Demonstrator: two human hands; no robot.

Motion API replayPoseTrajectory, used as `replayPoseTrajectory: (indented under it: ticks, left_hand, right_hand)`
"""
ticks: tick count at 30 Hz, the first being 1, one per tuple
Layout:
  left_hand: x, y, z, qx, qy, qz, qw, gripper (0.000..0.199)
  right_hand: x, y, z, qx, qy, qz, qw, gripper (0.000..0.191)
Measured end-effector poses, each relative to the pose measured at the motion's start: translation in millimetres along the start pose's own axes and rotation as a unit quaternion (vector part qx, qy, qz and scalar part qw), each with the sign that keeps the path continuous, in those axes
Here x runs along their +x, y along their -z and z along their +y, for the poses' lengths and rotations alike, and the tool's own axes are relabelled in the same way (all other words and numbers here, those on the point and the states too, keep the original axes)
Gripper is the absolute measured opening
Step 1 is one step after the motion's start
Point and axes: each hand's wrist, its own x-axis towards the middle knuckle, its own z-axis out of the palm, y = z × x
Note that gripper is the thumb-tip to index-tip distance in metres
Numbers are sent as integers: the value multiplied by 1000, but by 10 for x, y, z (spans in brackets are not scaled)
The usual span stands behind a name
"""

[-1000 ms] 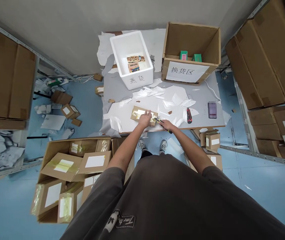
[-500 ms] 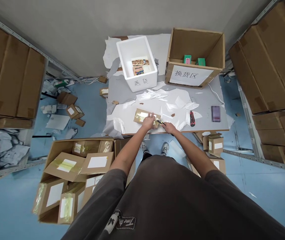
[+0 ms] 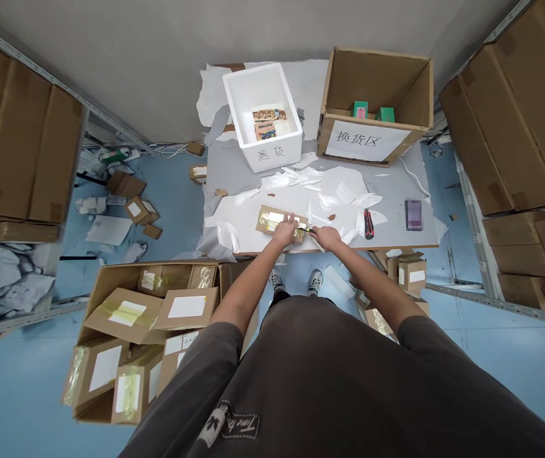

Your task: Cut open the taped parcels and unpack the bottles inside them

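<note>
A small cardboard box with a white label and clear tape lies near the table's front edge. My left hand grips it from above, covering part of its right half. In my right hand is a utility knife, yellow and black. Its tip meets the right end of the box; the blade itself is too small to make out. A red and black tool lies on the table to the right of my right hand.
At the back of the table stand a white foam box and a large open carton, both with goods inside. Paper scraps litter the middle. A big carton of parcels is at my left. Shelves flank both sides.
My right hand and the utility knife have shifted slightly up and left along the right end of the box. My left hand stays on the box.
</note>
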Motion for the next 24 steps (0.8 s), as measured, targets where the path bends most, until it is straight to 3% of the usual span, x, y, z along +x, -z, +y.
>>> replayPoseTrajectory:
  ticks: [5, 8, 12, 16, 21, 24]
  left_hand:
    - [-1, 8, 9, -1, 3, 1, 1000, 86]
    - [5, 6, 10, 2, 3, 0, 1000, 83]
    - [39, 0, 5, -3, 8, -5, 1000, 84]
    - [78, -3, 8, -13, 8, -4, 1000, 91]
    - [80, -22, 16, -14, 9, 1, 1000, 92]
    - [57, -17, -33, -24, 0, 5, 1000, 86]
  right_hand:
    - [16, 23, 31, 21, -7, -17, 1000, 39]
    - [1, 15, 68, 94, -10, -46, 994, 36]
    - [-69, -29, 100, 257, -19, -130, 957, 47]
    - [-164, -121, 52, 356, -42, -137, 923, 55]
    - [-256, -311, -54, 383, -40, -158, 909, 62]
    - [-308, -374, 11, 374, -45, -143, 915, 60]
